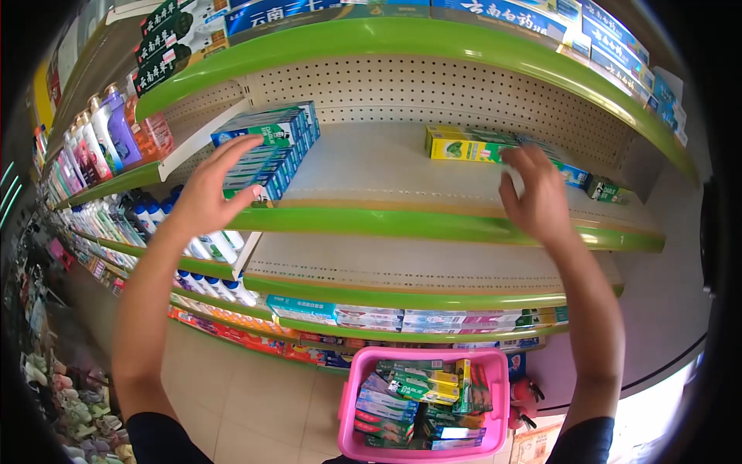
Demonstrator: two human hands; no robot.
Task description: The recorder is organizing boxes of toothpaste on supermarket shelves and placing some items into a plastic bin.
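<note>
My left hand (pixel 217 188) is raised at the stack of blue and green toothpaste boxes (pixel 284 156) on the left of the upper green-edged shelf. Its thumb and fingers are spread, and it overlaps the boxes in view; whether it touches them I cannot tell. My right hand (pixel 533 188) hovers in front of the row on the right, fingers curved and apart, with nothing seen in it. Beside its fingertips lies a yellow and green toothpaste box (pixel 458 145), and farther right a dark green box (pixel 606 190). Below stands a pink plastic basket (pixel 346 400) full of toothpaste boxes.
A perforated back panel (pixel 371 93) stands behind the shelf. Overhead, a green-edged shelf (pixel 359 35) carries more boxes. Bottles (pixel 122 127) line the shelves at left. Lower shelves (pixel 406 296) hold packed boxes. Red fire extinguishers (pixel 524 391) are right of the basket.
</note>
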